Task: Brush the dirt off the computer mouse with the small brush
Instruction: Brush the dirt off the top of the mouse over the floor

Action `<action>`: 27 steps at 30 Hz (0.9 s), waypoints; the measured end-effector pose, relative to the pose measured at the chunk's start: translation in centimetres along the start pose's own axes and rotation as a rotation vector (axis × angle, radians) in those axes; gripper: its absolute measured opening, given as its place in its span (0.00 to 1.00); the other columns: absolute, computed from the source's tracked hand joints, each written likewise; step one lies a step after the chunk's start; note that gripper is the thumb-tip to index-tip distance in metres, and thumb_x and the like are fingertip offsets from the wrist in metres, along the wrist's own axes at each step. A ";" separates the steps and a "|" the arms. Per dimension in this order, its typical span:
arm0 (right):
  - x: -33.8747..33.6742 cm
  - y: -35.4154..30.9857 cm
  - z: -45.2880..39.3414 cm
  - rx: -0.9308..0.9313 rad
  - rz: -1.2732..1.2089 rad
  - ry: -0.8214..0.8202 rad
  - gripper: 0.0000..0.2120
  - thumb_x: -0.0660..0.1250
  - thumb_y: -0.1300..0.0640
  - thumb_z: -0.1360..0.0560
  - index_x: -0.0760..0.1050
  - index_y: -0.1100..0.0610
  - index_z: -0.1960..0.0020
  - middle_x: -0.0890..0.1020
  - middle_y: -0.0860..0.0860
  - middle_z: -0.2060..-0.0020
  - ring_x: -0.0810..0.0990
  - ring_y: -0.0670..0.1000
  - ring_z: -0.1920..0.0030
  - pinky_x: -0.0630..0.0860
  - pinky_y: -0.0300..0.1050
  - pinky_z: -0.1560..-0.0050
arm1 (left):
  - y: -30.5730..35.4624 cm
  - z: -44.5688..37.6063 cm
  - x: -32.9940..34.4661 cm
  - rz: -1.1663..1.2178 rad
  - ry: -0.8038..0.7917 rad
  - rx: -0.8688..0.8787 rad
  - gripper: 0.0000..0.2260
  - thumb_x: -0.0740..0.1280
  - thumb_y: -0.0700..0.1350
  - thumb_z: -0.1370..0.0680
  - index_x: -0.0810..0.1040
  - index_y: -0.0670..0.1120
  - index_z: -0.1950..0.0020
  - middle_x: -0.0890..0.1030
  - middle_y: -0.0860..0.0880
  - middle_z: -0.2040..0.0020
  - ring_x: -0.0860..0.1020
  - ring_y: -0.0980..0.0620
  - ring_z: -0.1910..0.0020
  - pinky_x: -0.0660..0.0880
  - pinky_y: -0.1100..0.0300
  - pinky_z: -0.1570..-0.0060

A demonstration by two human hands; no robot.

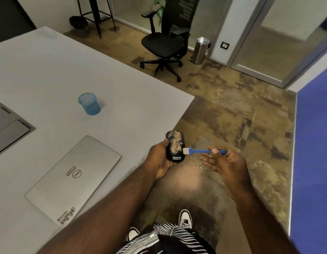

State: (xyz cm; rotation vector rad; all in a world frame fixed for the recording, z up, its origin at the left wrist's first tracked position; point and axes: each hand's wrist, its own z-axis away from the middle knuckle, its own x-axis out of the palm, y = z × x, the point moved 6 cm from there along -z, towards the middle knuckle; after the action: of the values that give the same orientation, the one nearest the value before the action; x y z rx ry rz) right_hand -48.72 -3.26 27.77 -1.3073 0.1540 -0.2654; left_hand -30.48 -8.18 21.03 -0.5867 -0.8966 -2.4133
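Observation:
A black computer mouse (174, 146) with tan dirt caked over its top is held off the table's right edge, above the floor. My left hand (159, 160) grips it from the left and below. My right hand (225, 162) pinches the handle of a small blue brush (199, 150) between thumb and fingers. The brush lies level, and its white bristles touch the mouse's lower right side. Fine specks of dirt hang in the air and lie on the floor under the mouse.
A closed silver laptop (72, 178) lies on the grey table (49, 70), with a blue cup (89, 104) behind it and a cable hatch (8, 125) at the left. A black office chair (164, 43) and a steel bin (200, 50) stand beyond.

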 end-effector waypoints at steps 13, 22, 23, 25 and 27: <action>-7.7 -3.7 -4.5 -0.202 0.244 -0.025 0.11 0.65 0.64 0.20 0.79 0.51 0.55 0.87 0.49 0.62 0.88 0.48 0.58 0.83 0.38 0.58 | -4.8 -3.5 9.4 -0.015 0.050 0.011 0.13 0.54 0.46 0.17 0.75 0.40 0.46 0.82 0.39 0.50 0.82 0.44 0.54 0.79 0.46 0.56; -11.3 -4.8 -7.6 -0.288 0.321 -0.030 0.14 0.66 0.65 0.21 0.78 0.46 0.56 0.85 0.45 0.62 0.87 0.43 0.59 0.81 0.34 0.58 | -6.3 -5.8 13.7 -0.045 0.074 0.020 0.19 0.53 0.48 0.16 0.71 0.38 0.32 0.81 0.39 0.42 0.81 0.44 0.51 0.79 0.45 0.57; -11.7 -4.9 -7.9 -0.297 0.319 -0.024 0.14 0.66 0.65 0.20 0.78 0.46 0.56 0.85 0.45 0.62 0.87 0.42 0.59 0.81 0.34 0.58 | -6.4 -5.9 14.0 -0.046 0.079 0.021 0.19 0.53 0.48 0.16 0.71 0.38 0.32 0.80 0.38 0.41 0.81 0.44 0.51 0.78 0.45 0.57; -12.4 -5.1 -8.7 -0.310 0.318 -0.010 0.14 0.66 0.65 0.20 0.78 0.46 0.55 0.85 0.44 0.62 0.87 0.42 0.59 0.81 0.34 0.58 | -6.6 -6.2 14.7 -0.051 0.086 0.022 0.19 0.54 0.48 0.16 0.71 0.38 0.32 0.80 0.38 0.40 0.81 0.44 0.51 0.79 0.46 0.59; -13.1 -5.2 -9.5 -0.311 0.323 0.010 0.14 0.66 0.64 0.20 0.78 0.45 0.56 0.85 0.45 0.63 0.87 0.43 0.59 0.82 0.35 0.58 | -6.7 -6.4 15.1 -0.053 0.093 0.022 0.18 0.54 0.48 0.16 0.71 0.39 0.32 0.81 0.40 0.42 0.82 0.45 0.52 0.79 0.47 0.61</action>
State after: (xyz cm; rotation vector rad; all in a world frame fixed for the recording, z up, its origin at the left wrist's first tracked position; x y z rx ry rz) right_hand -64.36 -9.65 29.86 -1.5635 0.4234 0.0304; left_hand -47.59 -12.69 21.65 -0.4437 -0.9089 -2.4530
